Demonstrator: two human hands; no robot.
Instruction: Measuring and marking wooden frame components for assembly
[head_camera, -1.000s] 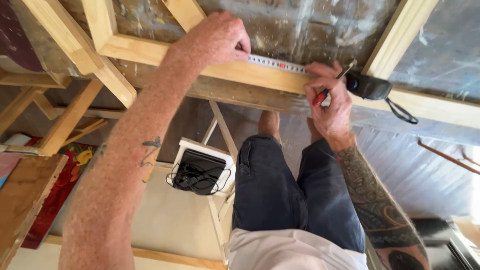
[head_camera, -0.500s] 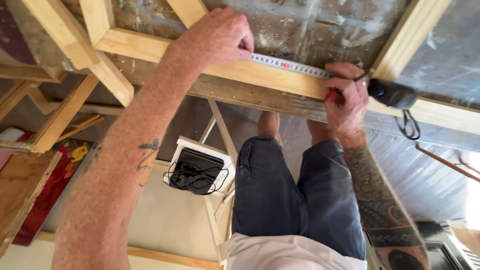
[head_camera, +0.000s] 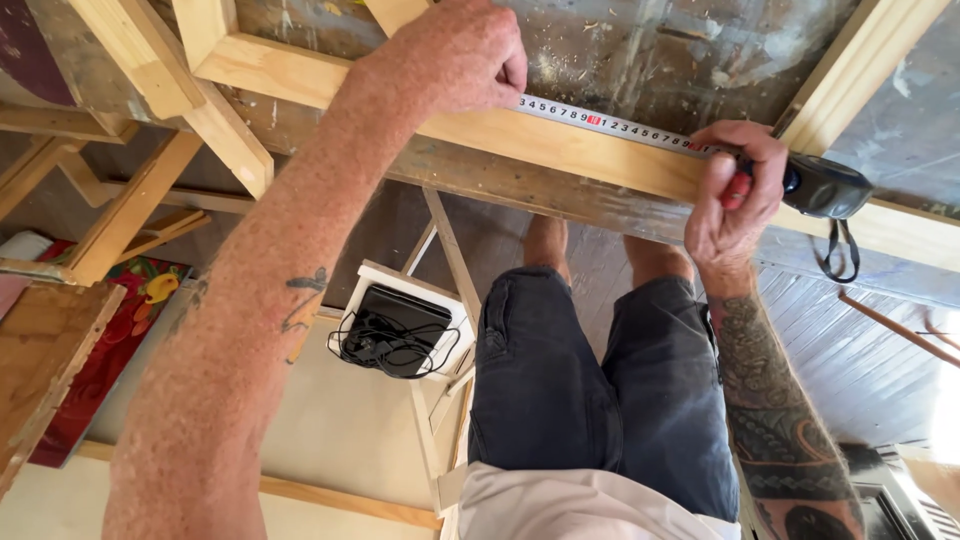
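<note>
A pale wooden batten (head_camera: 590, 150) runs across a wooden frame in front of me. My left hand (head_camera: 450, 55) pins the end of a white measuring tape (head_camera: 605, 122) against the batten. My right hand (head_camera: 735, 190) holds the black tape case (head_camera: 825, 185) with a hanging wrist loop, and a red pencil (head_camera: 735, 190) is tucked between its fingers. The tape lies flat along the batten between the two hands.
Below are my legs in dark shorts (head_camera: 600, 390). A white box with a black device and coiled cable (head_camera: 395, 335) sits on the floor. More timber frame pieces (head_camera: 140, 190) lie left, beside a colourful cloth (head_camera: 120, 340). A thin rod (head_camera: 895, 325) lies right.
My right hand has drawn the tape case further right along the batten, so more tape shows. My left hand stays on the tape's end.
</note>
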